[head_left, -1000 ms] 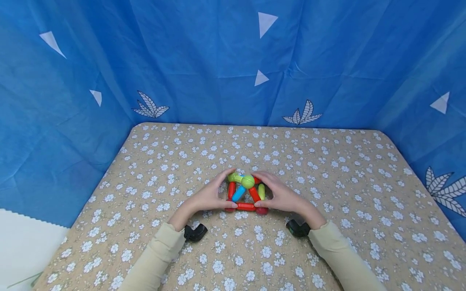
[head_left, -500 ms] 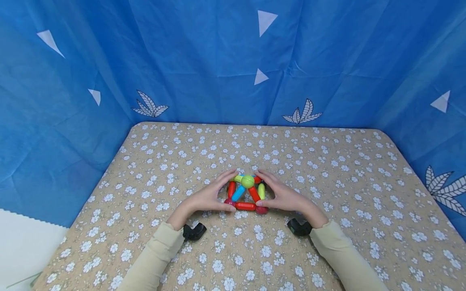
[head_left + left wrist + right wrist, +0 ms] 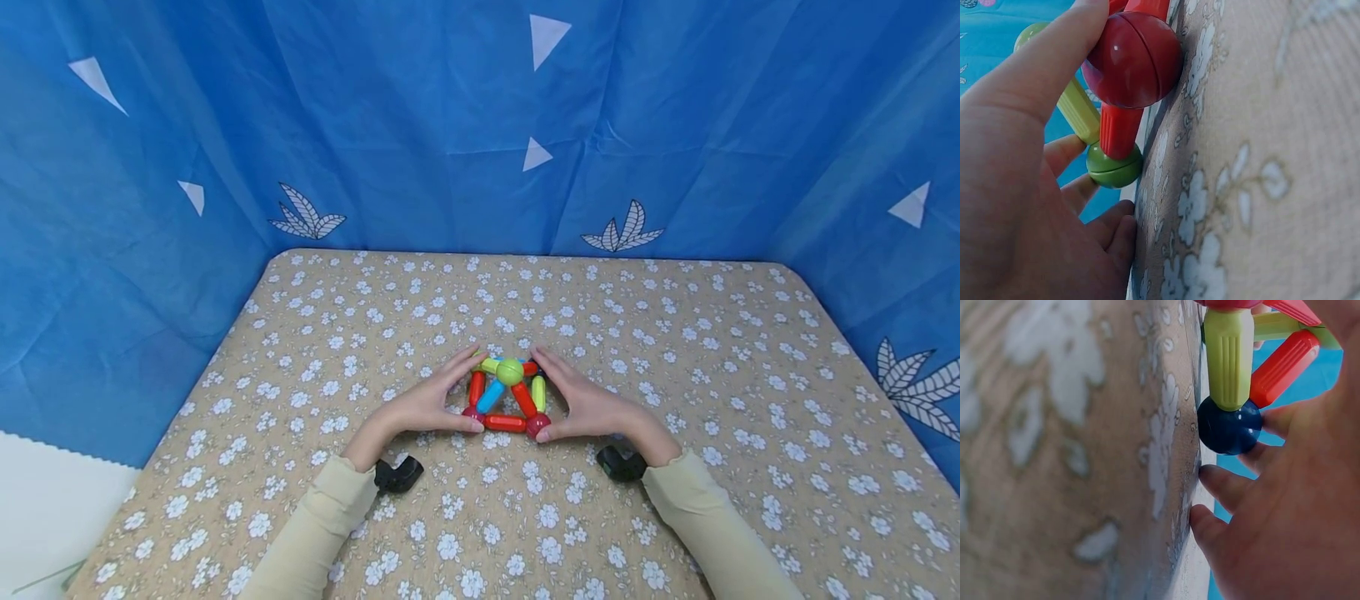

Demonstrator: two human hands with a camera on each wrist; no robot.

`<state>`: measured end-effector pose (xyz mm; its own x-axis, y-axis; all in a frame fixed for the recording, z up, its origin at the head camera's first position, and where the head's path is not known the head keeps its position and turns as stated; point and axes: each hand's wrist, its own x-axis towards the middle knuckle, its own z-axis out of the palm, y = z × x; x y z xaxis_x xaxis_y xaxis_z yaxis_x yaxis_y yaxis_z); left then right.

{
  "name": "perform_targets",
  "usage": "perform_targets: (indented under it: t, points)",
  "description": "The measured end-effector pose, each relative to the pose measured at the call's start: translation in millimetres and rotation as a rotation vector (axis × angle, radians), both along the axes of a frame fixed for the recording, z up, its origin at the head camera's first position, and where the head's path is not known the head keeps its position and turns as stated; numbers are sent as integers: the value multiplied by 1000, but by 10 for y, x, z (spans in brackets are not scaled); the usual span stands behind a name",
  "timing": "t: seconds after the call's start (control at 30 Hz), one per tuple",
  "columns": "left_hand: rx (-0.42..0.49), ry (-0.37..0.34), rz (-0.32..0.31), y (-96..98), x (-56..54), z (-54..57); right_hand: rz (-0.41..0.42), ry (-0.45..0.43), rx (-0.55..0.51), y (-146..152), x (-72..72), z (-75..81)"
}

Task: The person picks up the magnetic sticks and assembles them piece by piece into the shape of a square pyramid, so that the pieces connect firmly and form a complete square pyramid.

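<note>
A pyramid of magnetic rods and balls [image 3: 510, 372] stands on the flowered cloth, a lime ball at its top and a red ball at each front corner. My left hand [image 3: 423, 404] holds its left side. In the left wrist view the thumb lies against a red ball [image 3: 1132, 59] while fingertips reach behind a green ball [image 3: 1114, 165]. My right hand [image 3: 588, 404] spans the opposite side, thumb at the front red ball [image 3: 537, 426]. Its fingers curve about a dark blue ball [image 3: 1230, 425] at the rear corner, joined to a yellow-green rod [image 3: 1229, 359].
Flowered cloth [image 3: 450, 508] covers the table, whose far edge meets a blue curtain [image 3: 420, 125] hung around the back and sides. Black wrist-worn devices [image 3: 399, 475] sit at both wrists, close over the cloth. A white surface [image 3: 52, 508] shows at lower left.
Both hands have eased slightly outward around the pyramid, and the thumbs have shifted, leaving more of the front red balls in sight. The pyramid stays nearly in place.
</note>
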<state>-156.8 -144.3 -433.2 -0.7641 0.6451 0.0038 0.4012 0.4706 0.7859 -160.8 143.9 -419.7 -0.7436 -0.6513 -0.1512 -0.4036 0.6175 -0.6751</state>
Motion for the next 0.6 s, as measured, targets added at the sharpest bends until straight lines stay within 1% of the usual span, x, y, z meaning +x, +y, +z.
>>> perform_targets:
  t: [0.17,0.33,0.47,0.6]
  points:
    - [-13,13,3,-2,-19,8,9,7,-1,4,-16,10]
    - [-9,21,4,-4,-46,28,4,-10,-19,8,-38,31]
    - [-9,16,6,-4,-48,15,7,-9,-20,12,-35,27]
    - [-16,1,14,-9,-31,-3,10,-7,-18,10,-31,-12]
